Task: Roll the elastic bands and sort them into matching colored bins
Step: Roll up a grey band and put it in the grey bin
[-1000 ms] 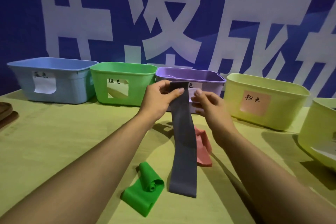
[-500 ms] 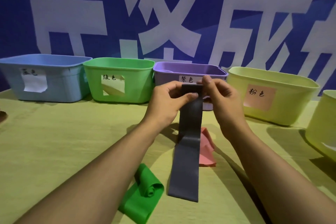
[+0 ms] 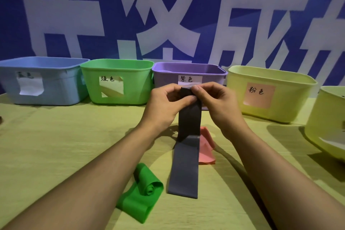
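Both hands up in front of the purple bin (image 3: pixel 188 70), pinching the top end of the dark grey band (image 3: pixel 186 155): left hand (image 3: pixel 165 105) w/ thumb and fingers closed on its left edge, right hand (image 3: pixel 219 101) clamped on the right edge, fingertips meeting over a small fold or roll at the top (too bunched to tell which). Rest of the band hangs down and its lower end lies flat on the table (image 3: pixel 56 145). Green band (image 3: pixel 141 190), partly rolled, lies left of it; pink band (image 3: pixel 205 147) lies crumpled just behind on the right, partly covered. Along the back, L to R: blue bin (image 3: pixel 44 80), green bin (image 3: pixel 115 80), purple one, yellow bin (image 3: pixel 270 91) w/ a pink label
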